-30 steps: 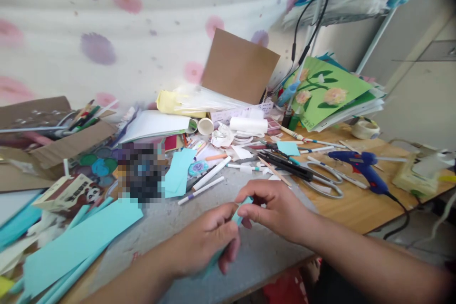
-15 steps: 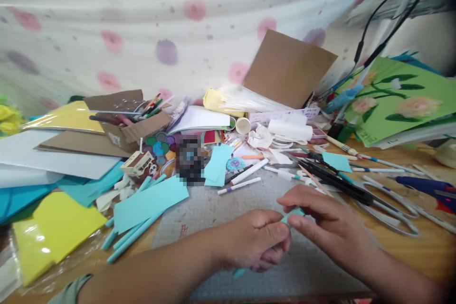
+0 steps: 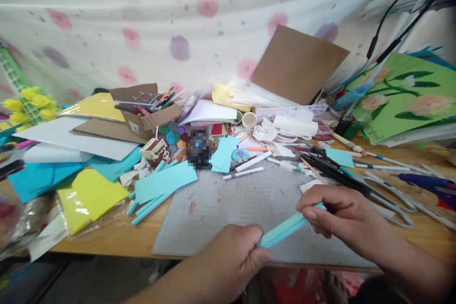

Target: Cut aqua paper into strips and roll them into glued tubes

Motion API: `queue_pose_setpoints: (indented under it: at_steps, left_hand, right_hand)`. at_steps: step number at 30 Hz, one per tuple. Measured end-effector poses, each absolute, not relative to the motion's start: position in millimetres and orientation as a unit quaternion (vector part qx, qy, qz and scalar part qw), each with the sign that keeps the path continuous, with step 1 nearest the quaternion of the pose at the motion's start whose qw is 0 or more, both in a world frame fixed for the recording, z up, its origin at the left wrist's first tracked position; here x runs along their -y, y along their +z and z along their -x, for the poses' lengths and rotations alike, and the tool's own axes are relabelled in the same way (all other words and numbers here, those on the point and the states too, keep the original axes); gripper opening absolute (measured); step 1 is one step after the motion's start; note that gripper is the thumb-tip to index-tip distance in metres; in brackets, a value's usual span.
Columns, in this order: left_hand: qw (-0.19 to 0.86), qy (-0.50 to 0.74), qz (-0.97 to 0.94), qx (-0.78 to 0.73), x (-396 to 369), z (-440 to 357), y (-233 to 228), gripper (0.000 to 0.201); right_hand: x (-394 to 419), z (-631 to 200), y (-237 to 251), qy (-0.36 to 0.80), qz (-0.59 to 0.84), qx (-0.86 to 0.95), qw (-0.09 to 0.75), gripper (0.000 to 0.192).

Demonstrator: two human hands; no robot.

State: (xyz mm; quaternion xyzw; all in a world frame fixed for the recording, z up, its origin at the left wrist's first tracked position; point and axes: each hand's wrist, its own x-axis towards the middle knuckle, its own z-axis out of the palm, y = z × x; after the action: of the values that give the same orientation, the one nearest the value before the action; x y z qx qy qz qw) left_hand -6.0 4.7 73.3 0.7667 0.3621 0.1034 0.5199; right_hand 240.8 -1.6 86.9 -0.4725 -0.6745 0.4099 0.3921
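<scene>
Grey mat (image 3: 221, 204) meets the table (image 3: 114, 240) front edge; curtain (image 3: 228, 52) behind. Left hand (image 3: 238, 254) and right hand (image 3: 340, 209) grasp a turquoise strip's (image 3: 285, 230) ends.

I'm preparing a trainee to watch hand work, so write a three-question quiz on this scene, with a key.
1. True or false: the left hand and right hand both hold the long, light-blue paper strip.
2. Which lies to the left of the flat gray mat?
A) green sheet with pink flowers
B) bright yellow paper in clear plastic
C) large scissors with looped handles
3. Fill in: the hand nearer the blue plastic glue gun is the ___ one.

Key: 1. True; 2. B; 3. right
</scene>
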Motion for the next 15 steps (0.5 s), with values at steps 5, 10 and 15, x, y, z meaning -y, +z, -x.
queue_pose_setpoints:
  at_steps: [5,10,15]
  left_hand:
    - [0.502,0.148,-0.76,-0.386,24.4,5.9,50.6,0.054]
    - [0.523,0.181,-0.74,-0.382,35.6,6.9,33.1,0.066]
    - [0.577,0.174,-0.731,-0.32,19.8,10.0,3.8,0.024]
  right_hand:
    - [11.1,-215.9,79.3,0.554,0.44,0.565,0.426,0.037]
    - [20.4,-194.9,79.3,0.58,0.439,0.571,0.38,0.032]
    - [24.4,-194.7,78.7,0.6,0.453,0.528,0.395,0.043]
